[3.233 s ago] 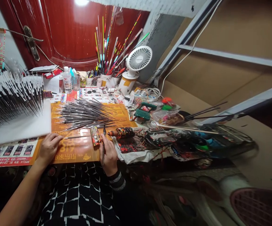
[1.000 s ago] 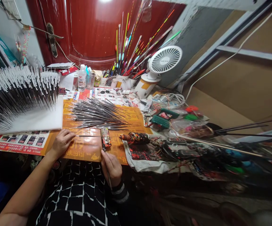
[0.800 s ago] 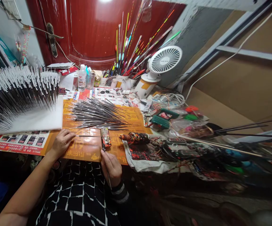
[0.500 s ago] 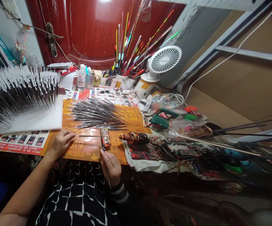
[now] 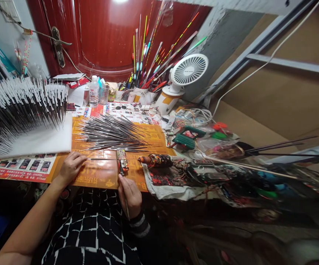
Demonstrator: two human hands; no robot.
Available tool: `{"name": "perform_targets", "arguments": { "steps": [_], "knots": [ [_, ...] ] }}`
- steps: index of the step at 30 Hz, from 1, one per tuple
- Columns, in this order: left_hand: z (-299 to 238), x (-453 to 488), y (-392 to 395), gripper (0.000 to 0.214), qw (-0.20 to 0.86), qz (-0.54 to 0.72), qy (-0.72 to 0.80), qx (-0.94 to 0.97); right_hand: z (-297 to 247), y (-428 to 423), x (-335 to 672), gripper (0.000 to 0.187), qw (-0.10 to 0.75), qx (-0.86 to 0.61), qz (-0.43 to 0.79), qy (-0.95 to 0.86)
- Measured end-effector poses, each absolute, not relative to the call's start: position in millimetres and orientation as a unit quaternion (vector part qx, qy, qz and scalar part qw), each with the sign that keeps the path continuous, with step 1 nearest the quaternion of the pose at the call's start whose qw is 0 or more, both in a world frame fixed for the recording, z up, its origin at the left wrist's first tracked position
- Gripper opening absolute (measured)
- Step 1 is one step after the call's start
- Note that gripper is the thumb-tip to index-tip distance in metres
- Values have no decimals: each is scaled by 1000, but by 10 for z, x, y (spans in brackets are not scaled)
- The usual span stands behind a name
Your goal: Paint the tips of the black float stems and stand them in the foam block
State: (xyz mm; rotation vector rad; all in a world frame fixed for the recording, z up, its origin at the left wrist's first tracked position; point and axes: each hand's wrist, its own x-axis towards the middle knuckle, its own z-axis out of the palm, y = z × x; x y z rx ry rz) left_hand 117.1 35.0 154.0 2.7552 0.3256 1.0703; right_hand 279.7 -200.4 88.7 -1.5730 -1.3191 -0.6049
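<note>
Left hand [image 5: 71,168]: closed on a thin float stem [image 5: 101,159], which is held level above an orange printed mat [image 5: 98,178]. Right hand [image 5: 130,197]: pinched around a thin dark rod [image 5: 126,210], which is tilted downward. A paint-spattered block [image 5: 122,161] is placed just beyond the right hand, and a paint-caked handle [image 5: 155,160] to its right. A fanned bundle of stems [image 5: 109,134] is laid on the mat further away. A white foam board [image 5: 46,141], bristling with stems, is set at left.

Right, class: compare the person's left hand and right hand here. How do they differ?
The left hand lies low on the orange mat, fingertips at a thin dark stem; the right hand grips a thin stick pointing downward. The left forearm is bare; the right wrist has a striped cuff. Both are bare hands.
</note>
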Motion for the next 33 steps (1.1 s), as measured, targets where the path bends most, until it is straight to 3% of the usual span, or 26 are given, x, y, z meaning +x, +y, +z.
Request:
{"name": "perform_targets", "arguments": {
  "steps": [5, 8, 13, 18, 22, 27, 33],
  "knots": [
    [1577, 1158, 355, 22, 80, 354, 105, 926, 1001, -2119, 2799, 58, 520, -624, -228, -537],
    [1628, 1146, 358, 23, 78, 351, 105, 927, 1135, -2349, 2868, 45, 533, -633, -238, -509],
    [1687, 1133, 395, 21, 69, 351, 93, 929, 1502, -2982, 3254, 22, 531, -732, -295, -310],
    [1615, 1142, 505, 21, 41, 358, 82, 929, 1819, -3637, 3939, 40, 552, -750, -347, -112],
    [1595, 1160, 559, 24, -17, 367, 45, 929, 1847, -4013, 4459, 44, 514, -787, -340, -32],
    [1696, 1188, 529, 29, -86, 368, 4, 926, 1736, -4174, 4905, 46, 447, -845, -293, -14],
    [1723, 1208, 525, 29, -117, 371, -9, 921, 1600, -4178, 5181, 46, 442, -865, -231, -50]
  ]
}}
